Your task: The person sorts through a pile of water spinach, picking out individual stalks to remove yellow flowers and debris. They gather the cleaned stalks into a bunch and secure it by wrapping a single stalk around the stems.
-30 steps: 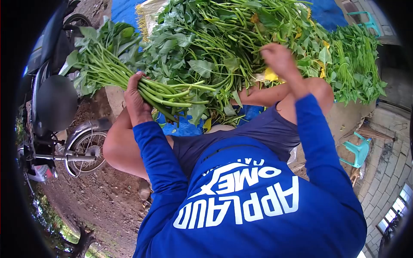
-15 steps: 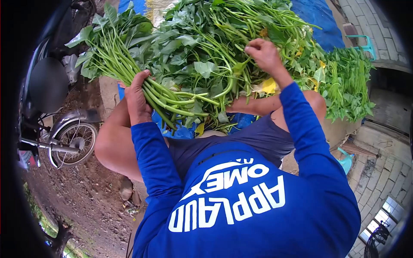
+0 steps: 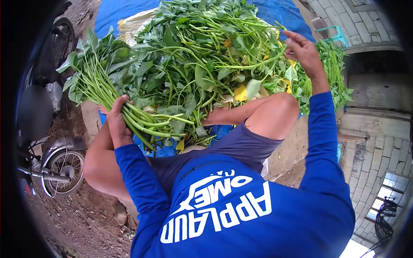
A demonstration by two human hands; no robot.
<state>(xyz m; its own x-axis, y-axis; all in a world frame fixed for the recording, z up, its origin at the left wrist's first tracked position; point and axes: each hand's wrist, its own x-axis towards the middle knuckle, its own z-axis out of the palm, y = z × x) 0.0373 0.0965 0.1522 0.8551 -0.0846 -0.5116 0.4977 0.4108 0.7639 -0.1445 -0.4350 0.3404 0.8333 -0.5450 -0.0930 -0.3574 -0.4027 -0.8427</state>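
My left hand [image 3: 117, 122] is closed around a thick bunch of water spinach stems [image 3: 97, 84]. The bunch's leaves fan out to the upper left, and its cut ends point down and right over my lap. Off to the right, my right hand [image 3: 304, 52] is raised with its fingers pinched on a long green water spinach stem [image 3: 258, 65], which trails back leftward over the heap. The large heap of loose water spinach [image 3: 172, 56] lies before my crossed legs, with a few yellow leaves [image 3: 241, 93] among it.
A blue tarp [image 3: 114, 15] lies under the heap, beside a pale sack [image 3: 137, 26]. More green bunches [image 3: 329, 64] rest at the right, near a teal stool [image 3: 337, 36]. A motorcycle wheel [image 3: 64, 172] stands at the left on bare soil.
My right hand has moved right and away from the middle of the heap, drawing a long stem with it. My left hand keeps its hold on the bunch. The view has shifted somewhat.
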